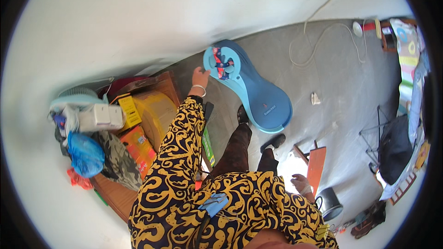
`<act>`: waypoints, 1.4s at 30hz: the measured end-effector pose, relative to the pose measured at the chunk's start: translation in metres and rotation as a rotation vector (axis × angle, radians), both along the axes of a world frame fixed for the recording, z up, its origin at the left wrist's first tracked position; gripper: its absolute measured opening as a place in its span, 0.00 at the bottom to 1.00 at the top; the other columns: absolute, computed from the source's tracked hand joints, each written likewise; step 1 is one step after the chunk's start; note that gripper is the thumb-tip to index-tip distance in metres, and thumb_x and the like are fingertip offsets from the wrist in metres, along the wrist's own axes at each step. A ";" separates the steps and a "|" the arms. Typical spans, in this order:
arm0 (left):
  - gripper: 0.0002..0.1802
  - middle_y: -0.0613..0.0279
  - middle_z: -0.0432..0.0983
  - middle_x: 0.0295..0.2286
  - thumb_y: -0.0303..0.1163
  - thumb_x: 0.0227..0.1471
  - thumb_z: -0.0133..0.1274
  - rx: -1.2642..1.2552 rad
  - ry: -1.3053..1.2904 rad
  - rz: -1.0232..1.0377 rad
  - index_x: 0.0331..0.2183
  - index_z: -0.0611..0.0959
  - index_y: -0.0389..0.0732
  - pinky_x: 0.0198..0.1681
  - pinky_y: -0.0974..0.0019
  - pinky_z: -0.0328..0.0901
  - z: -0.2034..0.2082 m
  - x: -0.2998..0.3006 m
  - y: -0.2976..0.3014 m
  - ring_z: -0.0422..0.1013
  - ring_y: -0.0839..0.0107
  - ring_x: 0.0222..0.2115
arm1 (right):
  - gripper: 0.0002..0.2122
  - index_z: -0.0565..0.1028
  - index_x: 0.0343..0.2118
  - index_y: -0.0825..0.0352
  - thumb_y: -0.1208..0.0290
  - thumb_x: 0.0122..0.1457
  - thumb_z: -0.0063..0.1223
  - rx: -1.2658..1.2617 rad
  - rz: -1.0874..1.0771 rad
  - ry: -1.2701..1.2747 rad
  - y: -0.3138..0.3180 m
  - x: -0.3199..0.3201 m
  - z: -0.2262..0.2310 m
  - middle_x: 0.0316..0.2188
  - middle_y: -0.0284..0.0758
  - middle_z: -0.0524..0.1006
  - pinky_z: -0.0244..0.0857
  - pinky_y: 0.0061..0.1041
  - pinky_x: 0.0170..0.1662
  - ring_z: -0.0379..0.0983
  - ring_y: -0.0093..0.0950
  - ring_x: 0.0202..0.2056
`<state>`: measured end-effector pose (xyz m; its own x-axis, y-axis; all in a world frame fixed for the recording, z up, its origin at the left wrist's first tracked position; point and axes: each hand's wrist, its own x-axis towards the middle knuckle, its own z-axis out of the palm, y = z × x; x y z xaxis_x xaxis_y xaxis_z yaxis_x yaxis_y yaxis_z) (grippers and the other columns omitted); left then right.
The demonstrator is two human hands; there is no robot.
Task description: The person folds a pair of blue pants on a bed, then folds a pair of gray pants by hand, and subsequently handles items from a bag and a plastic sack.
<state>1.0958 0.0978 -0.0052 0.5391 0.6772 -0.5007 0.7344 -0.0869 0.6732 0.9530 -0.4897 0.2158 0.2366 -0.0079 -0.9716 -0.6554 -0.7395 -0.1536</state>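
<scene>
A large two-tone blue plastic piece [265,94], shaped like a figure eight, lies on the grey floor ahead of me. Its far end has a round light-blue seat-like hollow crossed by a red and navy patterned strap [223,63]. My left hand [200,78], a white band at its wrist, reaches to the left rim of that hollow. Its fingers look apart, and whether they touch the rim I cannot tell. At my right side my right hand [301,184] hangs low with loosely parted fingers, holding nothing, near a reddish-brown wooden stool [316,166].
To the left, a wooden table [117,199] bears cardboard, a blue plastic bag [86,154], a camouflage cloth and boxes. A white cable [295,64] trails across the floor from a wall socket. On the right are a metal pot [330,203], a black folding chair [394,150] and a bed.
</scene>
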 end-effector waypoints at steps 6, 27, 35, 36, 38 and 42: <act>0.41 0.43 0.64 0.41 0.44 0.35 0.58 -0.021 0.020 0.168 0.45 0.63 0.26 0.46 0.65 0.56 -0.077 0.010 0.036 0.62 0.58 0.43 | 0.15 0.70 0.38 0.70 0.70 0.47 0.49 -0.098 -0.183 0.008 0.019 0.015 0.002 0.23 0.33 0.72 0.62 0.19 0.31 0.67 0.21 0.25; 0.15 0.62 0.69 0.26 0.26 0.36 0.56 -0.767 0.004 0.490 0.31 0.72 0.41 0.26 0.63 0.65 -0.035 0.032 -0.078 0.68 0.67 0.26 | 0.16 0.70 0.38 0.71 0.71 0.45 0.49 -0.134 -0.490 0.046 -0.017 -0.037 -0.004 0.21 0.33 0.70 0.59 0.17 0.27 0.64 0.20 0.23; 0.18 0.66 0.69 0.22 0.32 0.28 0.60 -0.488 0.003 0.124 0.27 0.73 0.40 0.21 0.70 0.58 0.100 0.069 -0.194 0.65 0.74 0.23 | 0.16 0.70 0.37 0.70 0.68 0.45 0.50 -0.066 -0.498 -0.049 -0.033 -0.058 0.005 0.23 0.35 0.71 0.60 0.20 0.29 0.66 0.23 0.25; 0.17 0.66 0.69 0.22 0.31 0.28 0.60 -0.468 -0.014 0.041 0.26 0.73 0.39 0.20 0.70 0.58 0.120 0.072 -0.214 0.65 0.74 0.21 | 0.16 0.70 0.37 0.70 0.68 0.45 0.50 -0.057 -0.502 -0.050 -0.037 -0.068 0.004 0.23 0.35 0.71 0.61 0.20 0.29 0.66 0.23 0.25; 0.15 0.65 0.69 0.21 0.30 0.29 0.60 -0.427 -0.054 -0.119 0.25 0.74 0.37 0.20 0.71 0.58 0.162 0.075 -0.253 0.65 0.74 0.19 | 0.16 0.70 0.37 0.70 0.68 0.45 0.50 -0.041 -0.505 -0.055 -0.049 -0.082 0.003 0.24 0.35 0.72 0.61 0.20 0.29 0.67 0.23 0.25; 0.13 0.66 0.68 0.17 0.29 0.31 0.60 -0.451 -0.203 -0.397 0.19 0.73 0.35 0.19 0.71 0.58 0.209 0.062 -0.319 0.63 0.78 0.18 | 0.15 0.70 0.37 0.70 0.69 0.45 0.51 -0.023 -0.614 -0.087 -0.079 -0.120 -0.004 0.25 0.36 0.72 0.62 0.21 0.28 0.67 0.23 0.25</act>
